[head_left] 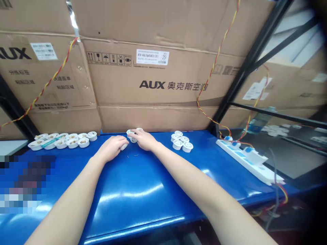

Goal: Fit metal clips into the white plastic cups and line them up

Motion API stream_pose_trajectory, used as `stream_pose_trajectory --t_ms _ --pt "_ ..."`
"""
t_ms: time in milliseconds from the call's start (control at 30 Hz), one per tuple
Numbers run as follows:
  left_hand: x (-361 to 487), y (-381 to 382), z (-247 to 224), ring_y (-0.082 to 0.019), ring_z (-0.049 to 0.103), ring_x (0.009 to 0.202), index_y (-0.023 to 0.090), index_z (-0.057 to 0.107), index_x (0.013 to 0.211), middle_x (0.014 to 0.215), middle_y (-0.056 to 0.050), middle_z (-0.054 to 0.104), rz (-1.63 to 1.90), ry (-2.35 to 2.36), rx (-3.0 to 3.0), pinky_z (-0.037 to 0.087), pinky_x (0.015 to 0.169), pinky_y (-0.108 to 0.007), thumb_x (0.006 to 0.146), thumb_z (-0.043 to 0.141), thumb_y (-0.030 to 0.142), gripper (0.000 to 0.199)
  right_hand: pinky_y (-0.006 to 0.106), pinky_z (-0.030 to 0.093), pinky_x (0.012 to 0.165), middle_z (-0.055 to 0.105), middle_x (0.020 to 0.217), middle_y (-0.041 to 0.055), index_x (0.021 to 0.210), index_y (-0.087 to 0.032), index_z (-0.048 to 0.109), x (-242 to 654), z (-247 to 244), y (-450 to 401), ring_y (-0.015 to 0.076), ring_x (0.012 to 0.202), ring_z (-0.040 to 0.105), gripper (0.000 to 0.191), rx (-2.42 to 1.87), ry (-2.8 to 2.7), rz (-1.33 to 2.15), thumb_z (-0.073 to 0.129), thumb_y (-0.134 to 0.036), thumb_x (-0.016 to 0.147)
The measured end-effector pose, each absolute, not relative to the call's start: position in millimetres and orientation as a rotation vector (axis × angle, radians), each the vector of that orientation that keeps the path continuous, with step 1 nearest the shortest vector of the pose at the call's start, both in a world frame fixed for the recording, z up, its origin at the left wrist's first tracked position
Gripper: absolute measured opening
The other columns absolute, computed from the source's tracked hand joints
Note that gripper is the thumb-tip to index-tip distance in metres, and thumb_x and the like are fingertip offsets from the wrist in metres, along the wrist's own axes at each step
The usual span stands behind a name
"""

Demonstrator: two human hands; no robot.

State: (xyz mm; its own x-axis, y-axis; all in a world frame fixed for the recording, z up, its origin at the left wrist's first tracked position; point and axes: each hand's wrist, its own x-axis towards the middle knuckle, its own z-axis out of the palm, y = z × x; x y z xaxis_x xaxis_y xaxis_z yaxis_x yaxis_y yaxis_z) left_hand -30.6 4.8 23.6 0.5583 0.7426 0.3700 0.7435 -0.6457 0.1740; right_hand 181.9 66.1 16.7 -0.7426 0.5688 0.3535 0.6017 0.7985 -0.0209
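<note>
Near the back of the blue table (127, 190), my left hand (111, 148) is closed round a small white round cup (124, 146). Just to its right, my right hand (143, 139) rests over a small group of white cups (132, 135), with its fingers on them and partly hiding them. Whether it grips one cannot be made out. Several white cups (187, 146) stand together to the right of my hands. At the back left are two rows of similar cups (73, 143), some with brownish contents, and a teal tool (53, 141) lies across them.
Large cardboard boxes (158, 112) stand behind the table. A white power strip (250, 163) with plugs lies at the right edge, near a black metal frame (231, 92). Red and yellow twisted wires (213, 64) hang at both sides. A blurred patch covers the left.
</note>
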Motion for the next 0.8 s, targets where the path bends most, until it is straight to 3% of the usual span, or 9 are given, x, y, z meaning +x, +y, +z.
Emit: stream_pose_trajectory --t_ms 200,333,467,567,667,733,800 --pt "-38.4 5.2 28.5 -0.023 0.055 0.110 0.028 0.064 0.104 0.115 -0.002 0.064 -0.568 -1.285 -2.815 0.042 0.098 -0.037 0.075 0.042 0.010 0.040 0.028 0.044 0.081 0.050 0.126 0.0066 0.125 -0.027 0.054 187.6 25.9 61.9 0.0190 0.100 0.055 0.042 -0.913 -2.812 -0.220 0.042 -0.009 0.089" --pt "-44.3 5.5 21.8 -0.022 0.056 0.112 0.028 0.063 0.104 0.117 0.000 0.064 -0.782 -1.418 -2.719 0.042 0.099 -0.035 0.074 0.046 0.013 0.038 0.027 0.043 0.079 0.051 0.126 0.0079 0.124 -0.027 0.055 208.0 27.2 53.4 0.0189 0.093 0.060 0.041 -1.061 -2.756 -0.162 0.048 -0.012 0.087" --pt "-48.0 11.3 6.7 -0.023 0.063 0.101 0.025 0.058 0.109 0.109 -0.003 0.068 -1.240 -1.894 -2.337 0.048 0.091 -0.034 0.073 0.061 0.033 0.038 0.028 0.042 0.082 0.058 0.120 0.0083 0.124 -0.025 0.055 228.2 20.2 51.6 0.0232 0.098 0.060 0.048 -1.236 -2.513 0.019 0.066 -0.034 0.078" --pt "-50.4 22.3 -6.2 -0.024 0.064 0.099 0.024 0.060 0.106 0.103 -0.005 0.070 -1.244 -2.119 -2.256 0.047 0.090 -0.035 0.073 0.063 0.042 0.038 0.029 0.042 0.082 0.065 0.108 0.0072 0.114 -0.023 0.059 236.1 11.8 55.1 0.0245 0.099 0.060 0.045 -1.456 -2.326 0.148 0.064 -0.048 0.078" --pt "-50.9 29.9 -12.7 -0.021 0.066 0.086 0.023 0.057 0.113 0.095 -0.004 0.070 -1.207 -2.181 -2.154 0.049 0.081 -0.033 0.074 0.062 0.042 0.044 0.029 0.043 0.078 0.066 0.107 0.0084 0.116 -0.021 0.056 237.2 6.4 57.8 0.0238 0.095 0.061 0.044 -1.650 -2.151 0.115 0.061 -0.047 0.080" --pt "-49.6 30.3 -12.7 -0.020 0.065 0.077 0.023 0.060 0.102 0.083 -0.001 0.070 -1.177 -2.182 -2.142 0.050 0.075 -0.031 0.075 0.060 0.044 0.035 0.028 0.043 0.074 0.067 0.102 0.0079 0.111 -0.021 0.057 235.7 4.9 58.1 0.0223 0.090 0.062 0.036 -1.708 -2.109 0.085 0.060 -0.042 0.081" --pt "-47.6 28.7 -11.1 -0.022 0.066 0.080 0.024 0.064 0.084 0.081 -0.001 0.070 -1.079 -2.130 -2.263 0.050 0.077 -0.033 0.077 0.057 0.046 0.025 0.028 0.043 0.074 0.068 0.095 0.0063 0.098 -0.021 0.062 234.1 3.7 58.4 0.0214 0.087 0.062 0.024 -1.711 -2.152 0.102 0.057 -0.040 0.084"
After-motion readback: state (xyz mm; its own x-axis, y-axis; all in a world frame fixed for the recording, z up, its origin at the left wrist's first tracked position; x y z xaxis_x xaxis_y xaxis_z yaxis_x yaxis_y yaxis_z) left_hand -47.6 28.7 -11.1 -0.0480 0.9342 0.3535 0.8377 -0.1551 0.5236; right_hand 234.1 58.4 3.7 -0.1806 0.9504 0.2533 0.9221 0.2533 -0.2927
